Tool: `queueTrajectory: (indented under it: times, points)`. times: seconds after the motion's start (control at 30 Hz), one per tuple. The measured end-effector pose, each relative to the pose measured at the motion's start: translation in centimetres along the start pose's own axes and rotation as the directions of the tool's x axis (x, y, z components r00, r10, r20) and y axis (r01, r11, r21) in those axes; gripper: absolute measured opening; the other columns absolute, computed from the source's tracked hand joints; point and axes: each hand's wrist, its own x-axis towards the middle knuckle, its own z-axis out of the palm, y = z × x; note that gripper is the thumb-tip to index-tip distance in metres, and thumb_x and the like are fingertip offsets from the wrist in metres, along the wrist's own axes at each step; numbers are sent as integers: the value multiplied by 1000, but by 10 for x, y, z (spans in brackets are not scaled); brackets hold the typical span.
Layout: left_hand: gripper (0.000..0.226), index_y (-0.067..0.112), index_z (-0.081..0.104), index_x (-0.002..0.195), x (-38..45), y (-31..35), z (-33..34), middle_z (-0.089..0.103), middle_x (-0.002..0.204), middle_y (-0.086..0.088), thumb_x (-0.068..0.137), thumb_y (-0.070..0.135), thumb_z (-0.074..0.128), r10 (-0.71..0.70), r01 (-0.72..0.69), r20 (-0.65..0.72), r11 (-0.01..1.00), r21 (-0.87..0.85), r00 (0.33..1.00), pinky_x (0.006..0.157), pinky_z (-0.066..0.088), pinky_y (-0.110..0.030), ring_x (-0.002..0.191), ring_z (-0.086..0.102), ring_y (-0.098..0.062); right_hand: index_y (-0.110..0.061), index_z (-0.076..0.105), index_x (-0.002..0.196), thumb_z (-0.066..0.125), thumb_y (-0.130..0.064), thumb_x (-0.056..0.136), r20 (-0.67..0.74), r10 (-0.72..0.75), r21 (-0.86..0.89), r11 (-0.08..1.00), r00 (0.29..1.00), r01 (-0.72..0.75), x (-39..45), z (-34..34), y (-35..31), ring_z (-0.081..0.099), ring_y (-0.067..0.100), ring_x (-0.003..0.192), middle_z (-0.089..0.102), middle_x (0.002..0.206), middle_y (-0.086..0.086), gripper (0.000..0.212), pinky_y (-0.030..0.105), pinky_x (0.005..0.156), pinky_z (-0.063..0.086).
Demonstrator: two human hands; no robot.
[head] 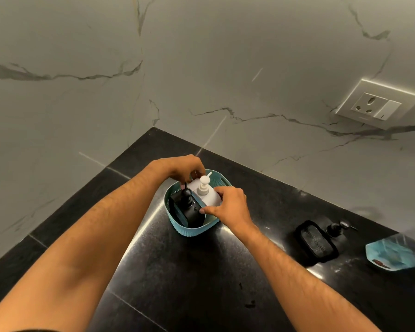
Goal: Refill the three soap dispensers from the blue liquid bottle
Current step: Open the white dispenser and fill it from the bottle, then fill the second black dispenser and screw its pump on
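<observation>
Hands [228,204] curled on white dispenser [207,195], basket [189,230]

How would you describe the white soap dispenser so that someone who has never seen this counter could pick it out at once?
On the black counter, in the corner under the marble walls, stands a teal basket. The white dispenser stands inside it, with the right hand holding its side. Its white body and white pump head set it apart from the black dispenser standing beside it in the basket.
</observation>
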Motion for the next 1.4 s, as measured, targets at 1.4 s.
queueTrajectory:
  times: [1.4]
  points:
    - [32,6,71,125,-6,74,-49,75,117,-9,93,5,75,69,-113,-357,988,-103,931,102,56,-32,106,71,-17,-16,67,128,85,-46,80,-59,-119,-207,973,991,105,-20,-57,3,65,16,96,69,115,4,60,31,82,58]
